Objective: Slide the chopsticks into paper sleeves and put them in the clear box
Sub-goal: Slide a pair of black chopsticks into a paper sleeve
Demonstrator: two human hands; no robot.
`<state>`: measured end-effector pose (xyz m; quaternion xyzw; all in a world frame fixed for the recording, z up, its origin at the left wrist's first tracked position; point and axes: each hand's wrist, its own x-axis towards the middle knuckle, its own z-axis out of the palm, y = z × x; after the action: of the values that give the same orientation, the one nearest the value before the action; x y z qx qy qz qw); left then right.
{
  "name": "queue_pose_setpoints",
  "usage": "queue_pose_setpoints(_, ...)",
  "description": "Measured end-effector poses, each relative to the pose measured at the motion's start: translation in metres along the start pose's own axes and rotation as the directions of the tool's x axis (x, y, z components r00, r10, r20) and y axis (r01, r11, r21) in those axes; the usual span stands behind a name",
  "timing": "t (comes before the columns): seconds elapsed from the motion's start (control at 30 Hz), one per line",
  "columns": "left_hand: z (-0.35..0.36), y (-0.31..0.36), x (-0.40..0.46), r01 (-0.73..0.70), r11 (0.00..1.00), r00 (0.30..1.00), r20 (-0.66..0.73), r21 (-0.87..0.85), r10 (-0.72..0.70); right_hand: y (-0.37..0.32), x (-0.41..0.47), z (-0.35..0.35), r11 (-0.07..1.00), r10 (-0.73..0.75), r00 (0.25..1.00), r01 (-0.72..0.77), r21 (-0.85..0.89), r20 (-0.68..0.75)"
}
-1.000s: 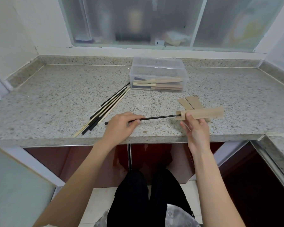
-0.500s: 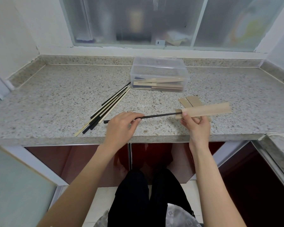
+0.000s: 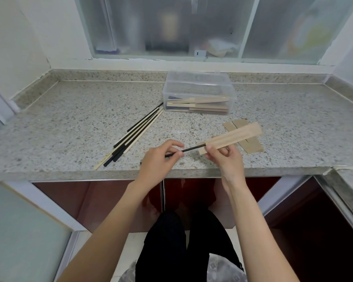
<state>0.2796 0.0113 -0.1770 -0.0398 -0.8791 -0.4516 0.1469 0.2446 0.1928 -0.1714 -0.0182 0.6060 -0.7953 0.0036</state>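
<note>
Just above the counter's front edge (image 3: 192, 173), the two hands meet over one job. The left hand (image 3: 158, 161) pinches a black chopstick (image 3: 189, 149) between thumb and curled fingertips, gripping it well back from the tip, which probably gives it a long, steady lever for aiming. The right hand (image 3: 224, 157) holds a tan paper sleeve (image 3: 232, 137) near its open end, thumb on the near face and the other fingers curled behind it; gripping there likely keeps the mouth firm and facing the incoming tip. The sleeve is tilted up and away to the right, in line with the chopstick, whose front end has entered the mouth, so the step in hand looks like the push home. Whether one stick or a pair sits in the pinch is hard to tell.

Just behind the sleeve, spare sleeves (image 3: 251, 145) lie flat on the counter beside the right hand, an easy reach for the next round. To the left, the loose chopsticks (image 3: 135, 135), black and pale, lie in a slanted bundle within the left hand's reach.

Farther back stands the clear box (image 3: 200, 86), open on top, with several sleeved pairs (image 3: 198, 104) already lying lengthwise inside it; the work seems partly done.
</note>
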Motion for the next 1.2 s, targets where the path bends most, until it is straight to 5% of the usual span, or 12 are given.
queue_pose_setpoints(0.33,0.019,0.006,-0.018,-0.084,0.981,0.949,-0.285,0.177,0.133,0.003,-0.007,0.013,0.996,0.069,0.998,-0.068,-0.064,0.014)
queue_pose_setpoints(0.47,0.024,0.011,-0.016,-0.096,0.967,0.943,-0.291,0.237,0.164,0.005,-0.01,0.016,0.997,0.074,0.997,-0.073,-0.038,0.01)
queue_pose_setpoints(0.7,-0.011,-0.007,-0.023,0.016,0.999,0.977,-0.214,-0.047,-0.026,-0.006,0.0,-0.003,0.995,0.065,0.988,-0.053,0.09,-0.139)
queue_pose_setpoints(0.93,-0.01,0.0,-0.019,0.149,0.87,0.926,-0.242,-0.47,-0.289,0.005,-0.006,0.012,0.992,0.103,0.991,-0.096,0.081,-0.086)
queue_pose_setpoints(1.1,-0.041,-0.024,-0.02,0.142,0.99,0.937,-0.321,-0.017,-0.14,0.007,-0.004,0.005,0.993,0.093,0.982,-0.079,0.088,-0.165)
queue_pose_setpoints(1.2,-0.079,-0.065,-0.02,0.285,0.892,0.92,-0.361,0.35,-0.152,0.009,-0.002,-0.001,0.992,0.103,0.975,-0.086,0.094,-0.198)
